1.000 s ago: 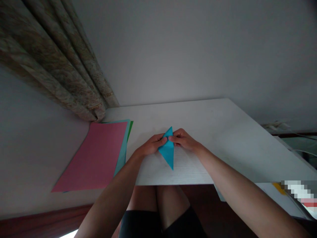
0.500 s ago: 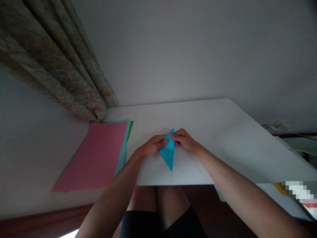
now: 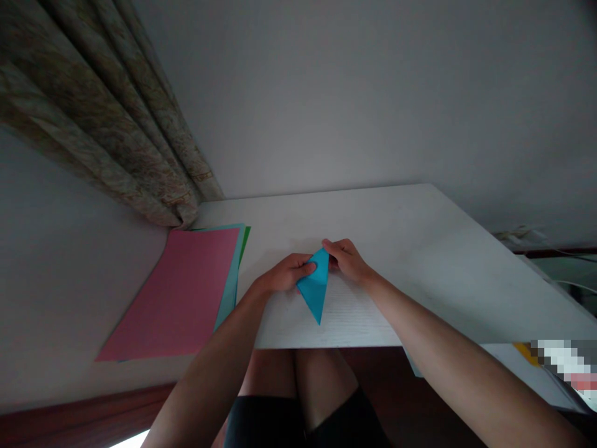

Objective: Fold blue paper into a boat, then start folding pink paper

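Note:
A small blue paper (image 3: 316, 289), folded into a narrow pointed shape, is held just above the white table (image 3: 420, 249), its long point aimed toward me. My left hand (image 3: 285, 274) pinches its left side with thumb and fingers closed on it. My right hand (image 3: 346, 260) grips its upper right tip, fingers curled round the edge. Both hands meet at the paper's upper half; the lower point hangs free.
A stack of coloured sheets with a pink sheet (image 3: 180, 292) on top lies at the table's left, with blue and green edges showing beneath. A patterned curtain (image 3: 107, 124) hangs at the back left. Papers (image 3: 532, 367) lie low at the right. My knees show below the table edge.
The folded blue paper has tilted slightly, its top tip shifting right and its lower point drifting left. My right fingers have moved up to the top tip.

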Tool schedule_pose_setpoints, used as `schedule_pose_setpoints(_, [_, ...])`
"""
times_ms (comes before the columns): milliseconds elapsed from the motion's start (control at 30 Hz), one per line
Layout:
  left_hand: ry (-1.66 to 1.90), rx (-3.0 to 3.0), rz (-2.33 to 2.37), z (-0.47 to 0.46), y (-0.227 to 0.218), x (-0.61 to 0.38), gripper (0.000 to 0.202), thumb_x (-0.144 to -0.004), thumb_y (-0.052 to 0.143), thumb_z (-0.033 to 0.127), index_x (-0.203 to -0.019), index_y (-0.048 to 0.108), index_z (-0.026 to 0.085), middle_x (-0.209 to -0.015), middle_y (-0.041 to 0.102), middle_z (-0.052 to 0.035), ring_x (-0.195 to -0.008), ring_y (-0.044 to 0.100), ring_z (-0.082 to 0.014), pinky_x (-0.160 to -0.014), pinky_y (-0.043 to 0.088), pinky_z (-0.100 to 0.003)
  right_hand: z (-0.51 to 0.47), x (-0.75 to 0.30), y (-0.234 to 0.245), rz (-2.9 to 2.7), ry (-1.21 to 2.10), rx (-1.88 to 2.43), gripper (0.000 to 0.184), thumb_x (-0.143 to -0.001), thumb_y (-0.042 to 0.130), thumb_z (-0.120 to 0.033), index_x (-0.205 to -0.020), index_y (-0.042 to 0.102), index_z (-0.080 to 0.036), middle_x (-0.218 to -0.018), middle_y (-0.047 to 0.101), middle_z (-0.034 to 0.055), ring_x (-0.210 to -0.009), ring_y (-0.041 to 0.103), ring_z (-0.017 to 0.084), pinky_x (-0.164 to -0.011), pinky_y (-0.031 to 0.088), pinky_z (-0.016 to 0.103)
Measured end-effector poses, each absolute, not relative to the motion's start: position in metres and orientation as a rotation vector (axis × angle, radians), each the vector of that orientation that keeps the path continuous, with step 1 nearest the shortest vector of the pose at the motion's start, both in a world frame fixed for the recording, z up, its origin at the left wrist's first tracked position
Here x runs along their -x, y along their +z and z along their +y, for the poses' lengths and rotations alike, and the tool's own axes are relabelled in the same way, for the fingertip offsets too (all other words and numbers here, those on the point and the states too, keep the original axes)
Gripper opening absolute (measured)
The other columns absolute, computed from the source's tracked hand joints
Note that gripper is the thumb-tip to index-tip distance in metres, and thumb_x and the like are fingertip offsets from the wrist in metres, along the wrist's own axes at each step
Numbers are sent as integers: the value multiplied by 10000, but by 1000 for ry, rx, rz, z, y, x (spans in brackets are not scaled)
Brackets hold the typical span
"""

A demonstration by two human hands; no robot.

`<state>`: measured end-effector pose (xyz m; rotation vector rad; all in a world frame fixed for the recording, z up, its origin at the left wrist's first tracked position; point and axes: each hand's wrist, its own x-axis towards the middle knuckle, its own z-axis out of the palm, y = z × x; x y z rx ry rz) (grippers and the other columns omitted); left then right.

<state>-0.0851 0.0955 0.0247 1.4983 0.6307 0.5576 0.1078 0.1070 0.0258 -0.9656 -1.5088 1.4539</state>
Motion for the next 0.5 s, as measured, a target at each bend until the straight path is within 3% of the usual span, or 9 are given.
schedule_pose_setpoints(300, [729, -1456, 697, 98, 21, 82, 598, -783, 604, 734, -869, 609, 143, -583, 496, 27, -481, 404, -96, -469, 320, -228, 107, -113, 26, -1709, 1554, 791, 636, -800, 600, -723, -481, 402, -209, -467, 360, -49, -458, 289, 84, -473, 181, 276])
schedule_pose_setpoints(500, [797, -1511, 737, 98, 24, 79, 563, -782, 638, 694, -864, 617, 137, -709, 563, -7, -603, 466, -117, -575, 394, -245, 107, -112, 27, -1740, 1518, 833, 586, -827, 606, -665, -507, 435, -205, -469, 347, -61, -452, 281, 79, -463, 176, 268])
